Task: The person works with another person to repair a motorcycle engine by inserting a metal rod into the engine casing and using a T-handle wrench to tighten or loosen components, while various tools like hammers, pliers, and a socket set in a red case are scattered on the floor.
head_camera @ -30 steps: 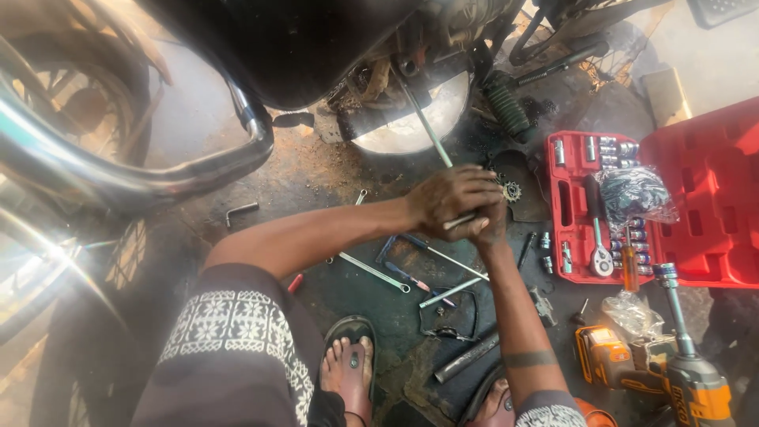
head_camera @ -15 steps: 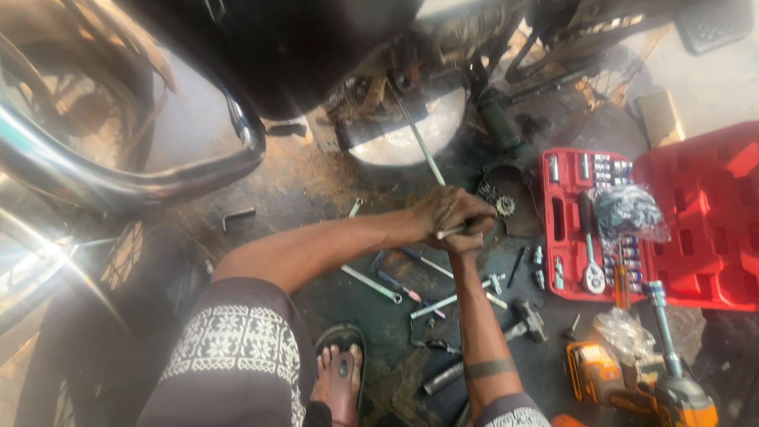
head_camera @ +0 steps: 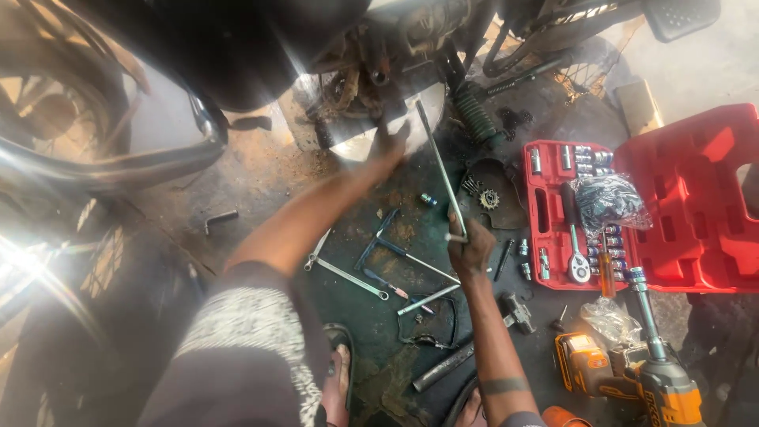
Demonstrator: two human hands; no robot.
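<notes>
Head view, looking down at an oily workshop floor [head_camera: 261, 178] beneath a motorcycle.

Hands, two. Right hand [head_camera: 470, 247], centre: fingers closed around the near end of one long thin steel rod [head_camera: 439, 164]; the rod slants up and left to the underside of the engine. Left hand [head_camera: 389, 147], farther off and left of the rod: stretched toward the grimy engine underside [head_camera: 379, 63]; too blurred to tell whether its grip is open or closed, or whether it holds anything.

Floor, between the forearms: several slim steel wrenches and bars [head_camera: 346, 273], overlapping, number unclear. One small toothed sprocket [head_camera: 489, 198] just right of the rod. One black coil spring [head_camera: 477, 115] at far centre.

Right side: one open red plastic socket case [head_camera: 711, 205] with rows of chrome sockets, one chrome ratchet handle [head_camera: 574, 237] and one clear plastic bag of dark small parts [head_camera: 607, 201] lying in it.

Near right: one orange and black cordless impact wrench [head_camera: 632, 372].

Near centre: one sandalled foot [head_camera: 338, 379].
</notes>
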